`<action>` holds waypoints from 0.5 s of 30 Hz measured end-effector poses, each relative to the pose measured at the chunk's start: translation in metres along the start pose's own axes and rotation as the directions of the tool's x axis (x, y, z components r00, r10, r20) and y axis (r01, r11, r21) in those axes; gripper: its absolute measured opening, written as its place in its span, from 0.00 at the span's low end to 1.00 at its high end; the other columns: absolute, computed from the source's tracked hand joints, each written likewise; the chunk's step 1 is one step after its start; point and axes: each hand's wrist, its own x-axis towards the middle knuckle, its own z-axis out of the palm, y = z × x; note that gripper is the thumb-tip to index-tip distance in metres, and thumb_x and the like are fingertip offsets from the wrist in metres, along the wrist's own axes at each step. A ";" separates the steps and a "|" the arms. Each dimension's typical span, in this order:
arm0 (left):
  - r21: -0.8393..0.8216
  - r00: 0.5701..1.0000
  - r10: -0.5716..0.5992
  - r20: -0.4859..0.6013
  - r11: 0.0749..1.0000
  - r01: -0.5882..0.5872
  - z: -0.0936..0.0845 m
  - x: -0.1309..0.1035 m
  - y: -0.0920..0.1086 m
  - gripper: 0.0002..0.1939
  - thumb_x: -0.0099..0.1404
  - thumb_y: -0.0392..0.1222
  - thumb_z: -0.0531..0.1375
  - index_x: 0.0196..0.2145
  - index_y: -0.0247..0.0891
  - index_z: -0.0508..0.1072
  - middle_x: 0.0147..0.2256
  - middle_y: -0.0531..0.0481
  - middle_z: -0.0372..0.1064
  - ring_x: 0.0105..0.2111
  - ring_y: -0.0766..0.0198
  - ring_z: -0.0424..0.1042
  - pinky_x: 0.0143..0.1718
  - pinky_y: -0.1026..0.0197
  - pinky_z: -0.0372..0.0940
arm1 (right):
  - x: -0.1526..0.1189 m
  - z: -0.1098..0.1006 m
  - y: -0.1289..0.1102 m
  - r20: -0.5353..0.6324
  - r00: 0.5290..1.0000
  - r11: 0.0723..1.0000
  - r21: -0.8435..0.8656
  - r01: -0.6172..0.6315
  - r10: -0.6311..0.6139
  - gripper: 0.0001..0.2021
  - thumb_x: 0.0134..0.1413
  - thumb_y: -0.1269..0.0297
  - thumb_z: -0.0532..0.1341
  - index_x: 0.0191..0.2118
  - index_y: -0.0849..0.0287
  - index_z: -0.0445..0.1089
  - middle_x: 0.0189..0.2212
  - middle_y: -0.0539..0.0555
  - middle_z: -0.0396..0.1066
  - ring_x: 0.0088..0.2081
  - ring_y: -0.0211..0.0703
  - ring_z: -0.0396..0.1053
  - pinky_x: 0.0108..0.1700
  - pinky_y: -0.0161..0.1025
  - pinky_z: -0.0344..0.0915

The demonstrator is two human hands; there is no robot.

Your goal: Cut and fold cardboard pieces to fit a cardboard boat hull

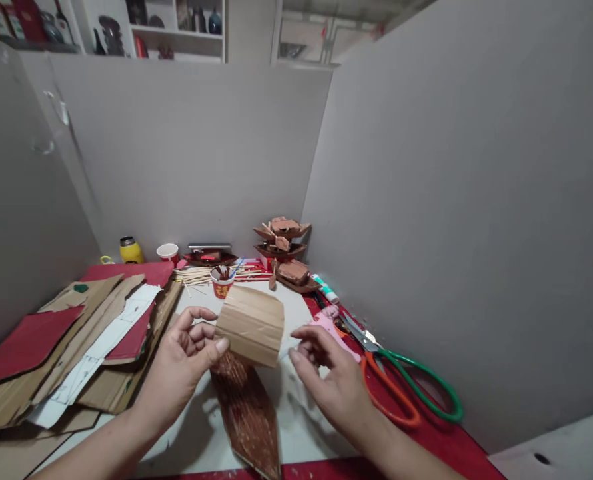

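My left hand (189,353) pinches a curved piece of cardboard (251,325) by its left edge, thumb in front and fingers behind. The piece is plain brown with creases across it and is raised above the table. Just off its right edge is my right hand (326,370), fingers bent, with a gap between thumb and forefinger. A faint bluish streak by its thumb is too blurred to name. Below the cardboard lies a brown-painted, pointed boat-shaped piece (249,413) on the white board (186,433), its far end hidden behind the cardboard.
Stacked cardboard sheets (111,320) fill the left side. Behind are a paper cup with brown paint (222,287), thin wooden sticks (201,275), a yellow bottle (131,251) and several small model boats (282,233). Orange scissors (391,397) and green scissors (426,380) lie beside the right partition (451,200).
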 end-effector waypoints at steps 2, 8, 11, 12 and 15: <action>-0.017 0.999 0.023 -0.046 1.000 -0.024 0.002 0.000 -0.002 0.16 0.55 0.38 0.67 0.38 0.41 0.65 0.27 0.57 0.70 0.25 0.71 0.66 0.28 0.69 0.62 | -0.001 -0.002 -0.002 -0.057 0.998 0.998 0.066 -0.007 0.010 0.06 0.57 0.62 0.58 0.39 0.57 0.68 0.25 0.49 0.66 0.26 0.39 0.65 0.29 0.34 0.64; -0.038 1.000 -0.022 -0.014 0.999 0.021 0.022 -0.010 -0.013 0.12 0.55 0.40 0.68 0.33 0.38 0.69 0.29 0.54 0.71 0.30 0.68 0.69 0.33 0.68 0.64 | -0.005 0.004 -0.018 0.132 0.988 0.948 0.315 0.036 -0.081 0.08 0.53 0.59 0.64 0.37 0.56 0.75 0.36 0.54 0.73 0.39 0.45 0.70 0.42 0.39 0.68; -0.054 0.998 -0.054 0.008 0.997 0.055 0.032 -0.018 -0.016 0.12 0.55 0.41 0.68 0.33 0.37 0.69 0.29 0.54 0.71 0.29 0.69 0.69 0.31 0.68 0.64 | -0.009 0.006 -0.022 0.154 0.986 0.906 0.424 -0.002 -0.070 0.09 0.55 0.62 0.63 0.41 0.55 0.76 0.44 0.55 0.74 0.46 0.46 0.70 0.51 0.43 0.65; -0.067 0.998 -0.067 0.016 0.995 0.068 0.034 -0.020 -0.016 0.12 0.55 0.42 0.68 0.33 0.37 0.69 0.29 0.53 0.71 0.28 0.69 0.68 0.30 0.69 0.64 | -0.010 0.005 -0.023 0.159 0.985 0.889 0.457 -0.016 -0.063 0.09 0.55 0.62 0.63 0.42 0.55 0.76 0.45 0.55 0.75 0.47 0.47 0.71 0.52 0.43 0.65; -0.132 0.990 -0.121 0.067 0.983 0.129 0.042 -0.027 -0.015 0.14 0.55 0.44 0.68 0.35 0.37 0.68 0.26 0.54 0.70 0.21 0.72 0.65 0.24 0.70 0.62 | -0.013 0.002 -0.024 0.233 0.972 0.809 0.578 -0.104 -0.041 0.11 0.55 0.61 0.64 0.43 0.56 0.77 0.43 0.55 0.76 0.45 0.48 0.72 0.49 0.44 0.67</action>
